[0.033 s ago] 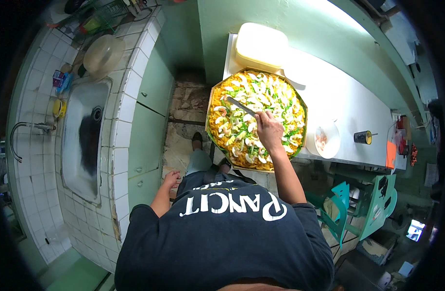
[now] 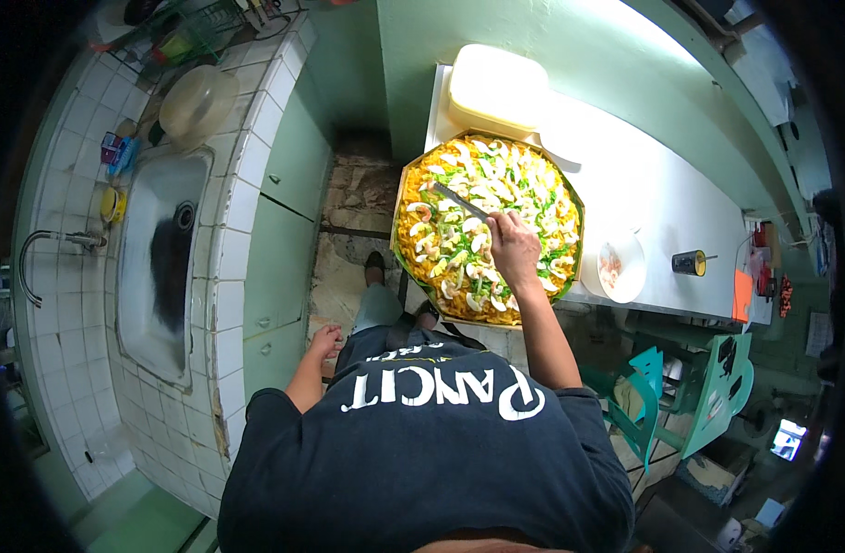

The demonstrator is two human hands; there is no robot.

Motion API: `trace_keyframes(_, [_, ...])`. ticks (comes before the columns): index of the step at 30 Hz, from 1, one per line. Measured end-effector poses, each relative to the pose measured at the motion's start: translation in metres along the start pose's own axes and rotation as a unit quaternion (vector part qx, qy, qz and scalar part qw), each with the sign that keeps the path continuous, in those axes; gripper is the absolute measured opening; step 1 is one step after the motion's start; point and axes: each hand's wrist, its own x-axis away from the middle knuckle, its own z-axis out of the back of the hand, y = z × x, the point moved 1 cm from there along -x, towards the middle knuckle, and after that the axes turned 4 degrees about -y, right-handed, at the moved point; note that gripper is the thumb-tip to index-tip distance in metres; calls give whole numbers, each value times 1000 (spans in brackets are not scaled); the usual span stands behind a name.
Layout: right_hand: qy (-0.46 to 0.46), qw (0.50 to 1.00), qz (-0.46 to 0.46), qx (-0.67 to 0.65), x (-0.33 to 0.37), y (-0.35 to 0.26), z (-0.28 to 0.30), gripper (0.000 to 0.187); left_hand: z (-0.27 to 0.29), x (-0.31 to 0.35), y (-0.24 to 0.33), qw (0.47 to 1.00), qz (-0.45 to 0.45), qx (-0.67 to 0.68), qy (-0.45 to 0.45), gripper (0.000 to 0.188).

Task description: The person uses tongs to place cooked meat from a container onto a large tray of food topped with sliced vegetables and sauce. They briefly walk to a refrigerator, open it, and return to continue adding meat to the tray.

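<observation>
My right hand (image 2: 514, 247) is closed round metal tongs (image 2: 459, 200) over a large octagonal tray (image 2: 401, 184). The tongs slant to the upper left, their tips low over the food or touching it; I cannot tell which. Orange-yellow noodles (image 2: 411, 221) fill the tray, topped with pale curved slices, green vegetable strips and a few pinkish pieces. Away from the tray, my left hand (image 2: 327, 342) hangs at my left side, holding nothing, its fingers loosely bent and apart. Close to the tray's right edge stands a white bowl (image 2: 632, 267) with pinkish pieces inside.
A pale yellow lidded container (image 2: 498, 88) stands behind the tray on the white table (image 2: 662, 212). A dark cup (image 2: 688, 262) is farther right. Green chairs (image 2: 717, 396) stand at the lower right. To the left is a tiled counter with a sink (image 2: 150, 276) and a plastic basin (image 2: 196, 106).
</observation>
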Motion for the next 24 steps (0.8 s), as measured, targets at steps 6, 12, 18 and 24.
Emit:
trace_keyframes(6, [-15, 999, -45, -6, -7, 12, 4, 22, 2, -4, -3, 1000, 8, -17, -6, 35])
trace_keyframes(12, [147, 958, -148, -198, 16, 85, 76, 26, -4, -13, 31, 995, -36, -94, -16, 38])
trace_keyframes(18, [267, 908, -313, 77, 100, 204, 180, 28, -16, -8, 67, 972, -96, -213, -33, 37])
trace_keyframes(24, [81, 893, -401, 189, 129, 230, 157, 24, -22, -13, 91, 957, -132, -254, -41, 35])
